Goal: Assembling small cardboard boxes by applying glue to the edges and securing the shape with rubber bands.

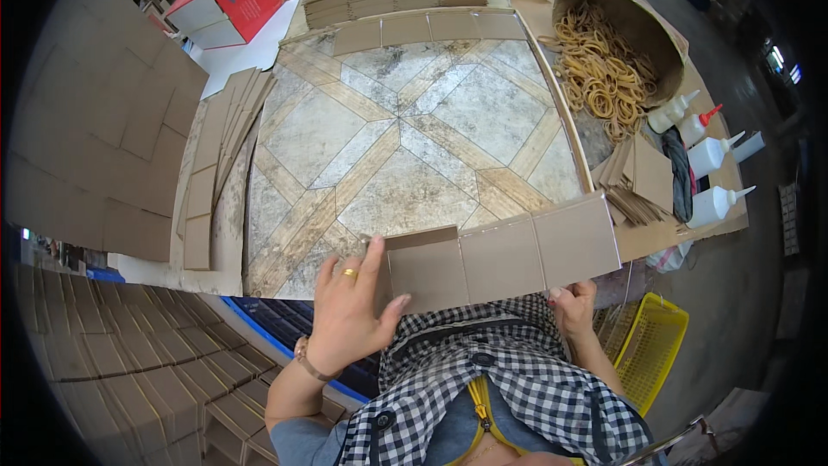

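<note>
A grey-brown creased cardboard strip (500,259) lies across the near edge of the patterned work board (414,173), its near side overhanging my lap. Its left end panel is bent up between the thumb and index finger of my left hand (352,302); that hand wears a ring and a bracelet. A narrow flap stands raised along the strip's far edge, near those fingers. Just below the strip's near edge, toward its right end, my right hand (573,306) is closed, thumb against curled fingers. Whatever it may pinch is too small to make out.
Flat cardboard strips (207,181) lie left of the board, another strip (431,30) along its far edge. On the right are a bag of rubber bands (608,60), cardboard pieces (638,177) and squeeze bottles (711,204). A yellow basket (651,354) stands lower right.
</note>
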The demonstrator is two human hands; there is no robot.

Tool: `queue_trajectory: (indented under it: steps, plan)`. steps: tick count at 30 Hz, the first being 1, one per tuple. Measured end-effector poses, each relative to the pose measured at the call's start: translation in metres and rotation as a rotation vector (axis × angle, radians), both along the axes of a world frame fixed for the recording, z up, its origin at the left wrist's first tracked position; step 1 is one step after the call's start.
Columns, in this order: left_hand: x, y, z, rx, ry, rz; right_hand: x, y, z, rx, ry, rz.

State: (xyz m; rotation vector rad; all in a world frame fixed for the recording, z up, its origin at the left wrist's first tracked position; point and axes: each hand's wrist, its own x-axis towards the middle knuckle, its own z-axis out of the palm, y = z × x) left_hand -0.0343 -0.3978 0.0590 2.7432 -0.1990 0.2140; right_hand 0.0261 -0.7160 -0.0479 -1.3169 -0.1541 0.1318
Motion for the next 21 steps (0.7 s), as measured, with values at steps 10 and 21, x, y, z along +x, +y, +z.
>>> queue_trajectory:
  steps: [10,21]
  plan:
    - [0.064,-0.056,-0.014,-0.070,-0.152,0.048,0.045,0.048,0.080,-0.701,-0.629,0.023]
    - [0.070,-0.048,-0.013,-0.258,-0.038,-0.031,0.055,0.061,0.096,-0.757,-0.775,0.014]
